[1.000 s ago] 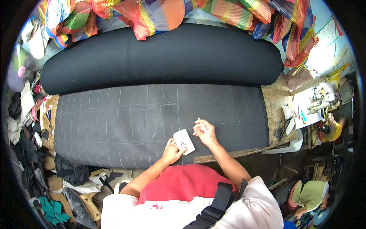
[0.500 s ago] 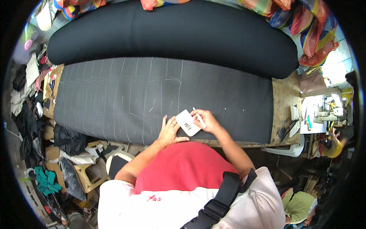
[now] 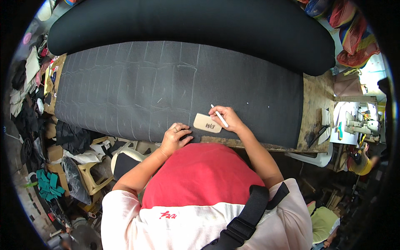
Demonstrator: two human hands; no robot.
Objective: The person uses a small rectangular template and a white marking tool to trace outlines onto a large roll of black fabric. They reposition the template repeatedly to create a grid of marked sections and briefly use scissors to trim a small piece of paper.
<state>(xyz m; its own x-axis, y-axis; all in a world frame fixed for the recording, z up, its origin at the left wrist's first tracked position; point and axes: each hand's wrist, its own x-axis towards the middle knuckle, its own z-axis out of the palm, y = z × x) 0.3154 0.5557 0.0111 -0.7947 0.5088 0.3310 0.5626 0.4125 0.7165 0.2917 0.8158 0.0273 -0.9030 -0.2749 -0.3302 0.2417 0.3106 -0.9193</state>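
Beige card (image 3: 207, 123) between both hands (image 3: 176, 135) (image 3: 227, 118)

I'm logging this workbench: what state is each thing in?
Dark cloth: spread out, light lines on left
Black roll: wound, across far side
Tan card: lying on dark cloth, written on
White marker: held, tilted
Right hand: gripping the white marker
Left hand: fingers bent, at dark cloth's near edge
Sewing machine: can't tell if running
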